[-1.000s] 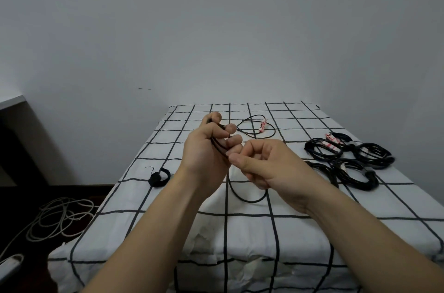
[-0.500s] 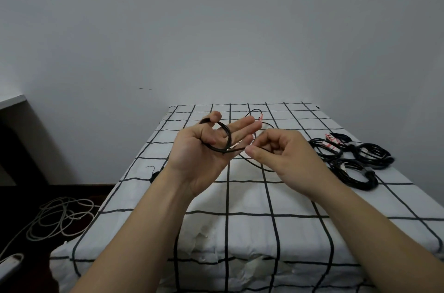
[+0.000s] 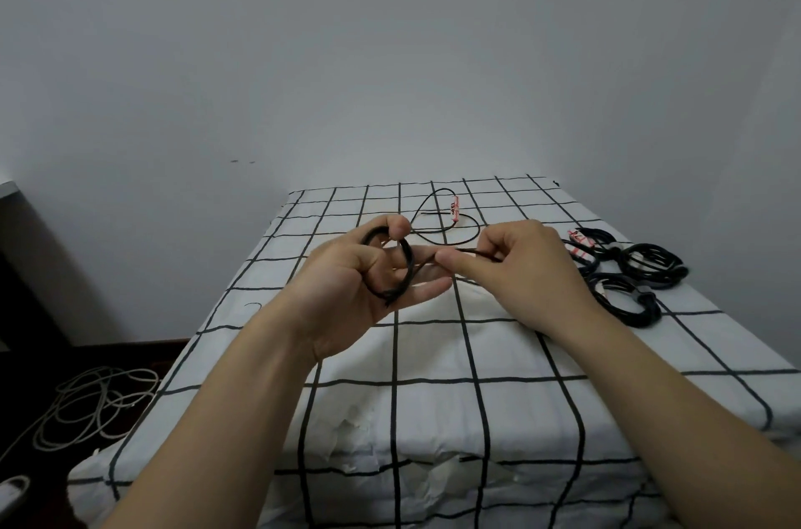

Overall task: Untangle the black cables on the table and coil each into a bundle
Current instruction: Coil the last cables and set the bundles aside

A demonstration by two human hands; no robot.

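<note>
A thin black cable [image 3: 405,268] is wound in a small coil across the palm of my left hand [image 3: 368,281], pinned at the top by the thumb while the fingers lie straight. My right hand [image 3: 516,268] pinches the same cable just right of the coil. From there the cable trails back over the table to a loose loop with a red-and-white tag [image 3: 454,211]. Three coiled black bundles [image 3: 628,272] lie on the table to the right of my right hand.
The table [image 3: 433,398] carries a white cloth with a black grid; its front edge hangs down below my forearms. A pale cable [image 3: 91,407] lies tangled on the dark floor at the left. A grey wall stands behind the table.
My left hand opened from a fist into a flat palm with the coil across it. My right hand moved right and up, drawing the cable taut, and the loose loop slid farther back.
</note>
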